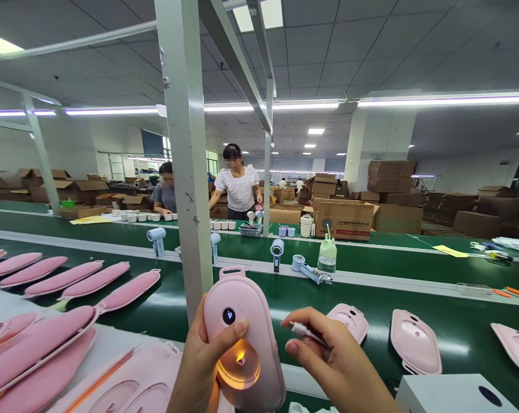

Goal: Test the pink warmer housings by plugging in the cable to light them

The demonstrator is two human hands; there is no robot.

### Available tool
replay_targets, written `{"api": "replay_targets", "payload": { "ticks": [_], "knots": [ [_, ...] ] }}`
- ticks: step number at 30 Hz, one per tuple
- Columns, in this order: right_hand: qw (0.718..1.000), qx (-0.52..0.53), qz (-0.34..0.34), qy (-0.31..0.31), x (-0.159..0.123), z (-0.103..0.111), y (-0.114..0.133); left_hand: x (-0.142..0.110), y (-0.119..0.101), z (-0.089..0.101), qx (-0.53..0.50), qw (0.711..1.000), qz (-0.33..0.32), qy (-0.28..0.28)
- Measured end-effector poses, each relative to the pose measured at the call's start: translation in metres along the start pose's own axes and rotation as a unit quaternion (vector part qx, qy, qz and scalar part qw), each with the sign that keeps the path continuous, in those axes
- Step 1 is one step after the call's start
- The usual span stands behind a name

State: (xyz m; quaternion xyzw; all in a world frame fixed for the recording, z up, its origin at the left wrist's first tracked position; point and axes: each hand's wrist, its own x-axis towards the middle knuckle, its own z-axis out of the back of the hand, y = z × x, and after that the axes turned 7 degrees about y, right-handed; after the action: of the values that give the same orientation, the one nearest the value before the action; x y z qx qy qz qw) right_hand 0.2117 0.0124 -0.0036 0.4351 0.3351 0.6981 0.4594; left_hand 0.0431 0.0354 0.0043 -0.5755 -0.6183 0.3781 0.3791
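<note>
My left hand [207,355] is closed around a pink oval electronic device [259,321], held upright near the middle of the head view. Its thumb presses on the front, beside a small round dark display with a lit symbol. Below the thumb, a round window glows orange. A loop handle tops the device. To the right, my right hand [336,361] pinches a white cable plug [302,330] between thumb and fingers. The plug is apart from the device, its tip toward it; the rest of the cable is mostly hidden by the hand.
Pink shells [130,289] line the green conveyor [371,287] at left, and more pink devices [415,342] lie at right. A white box [457,393] stands front right. Behind are a metal post [184,172], small blue fans [277,252] and a spray bottle [327,255]. Two people work across the line.
</note>
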Motion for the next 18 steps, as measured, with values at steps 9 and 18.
{"api": "replay_targets", "payload": {
  "ticks": [9,18],
  "knots": [
    [0.997,0.001,0.074,-0.008,-0.003,-0.029,0.005,0.004,0.007,0.005,-0.099,0.995,0.003,0.021],
    [0.992,0.002,0.126,-0.027,0.006,-0.054,-0.018,0.004,-0.011,0.023,-0.062,0.996,-0.051,0.032]
  ]
}}
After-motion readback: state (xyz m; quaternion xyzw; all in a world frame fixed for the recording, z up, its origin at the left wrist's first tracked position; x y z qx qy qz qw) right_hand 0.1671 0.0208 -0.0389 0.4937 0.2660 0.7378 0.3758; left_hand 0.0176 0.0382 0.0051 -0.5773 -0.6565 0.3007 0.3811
